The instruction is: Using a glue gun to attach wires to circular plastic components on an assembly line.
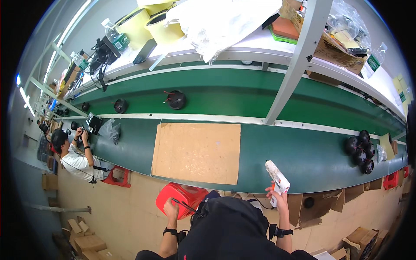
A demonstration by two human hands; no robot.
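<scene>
My right hand (278,195) is wrapped round the grip of a white hot glue gun (277,177), whose nozzle points up and left over the front edge of the green workbench (271,143). Low on the left, my left hand (171,209) is closed on a thin black cord (186,205) running towards my body. Beside that hand stands a red plastic stool (175,193). In front of me a flat brown cardboard sheet (197,151) lies on the bench, with nothing on it.
Black round housings with red wires (176,99) sit on the green conveyor belt behind. More black housings (360,151) cluster at right. A grey post (299,60) holds a cluttered shelf (242,54). At left, a co-worker (80,156) sits near a grey plastic bag (110,131).
</scene>
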